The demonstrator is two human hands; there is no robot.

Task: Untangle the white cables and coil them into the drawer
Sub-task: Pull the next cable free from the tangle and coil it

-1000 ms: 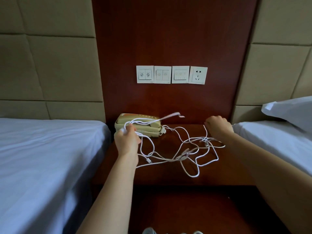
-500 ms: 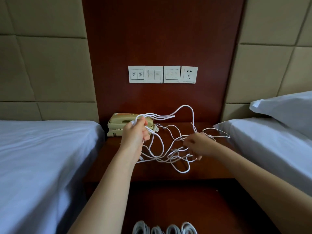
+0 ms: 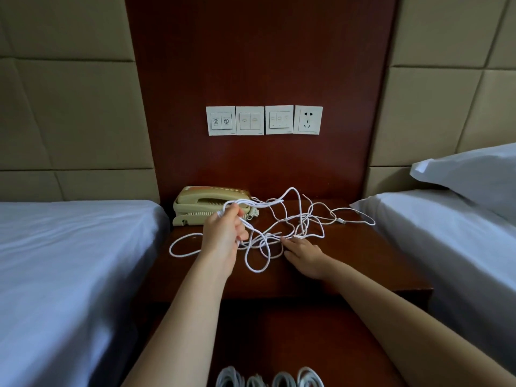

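**Your body in view: 2 forearms and 2 hands, catalogued as follows.**

1. Left forearm: bare along its whole visible length, smooth and slender, tapering toward the wrist.
2. Left hand: bare and small, with rounded knuckles.
3. Right forearm: bare likewise and smooth, broadest at the picture's lower edge and narrowing steadily to the wrist.
4. Right hand: bare, with slim fingers.
5. Nails and fine surface detail on both of your hands: too dim and small to tell.

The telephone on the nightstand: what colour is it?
The telephone is pale yellowish beige, best seen in the head view.
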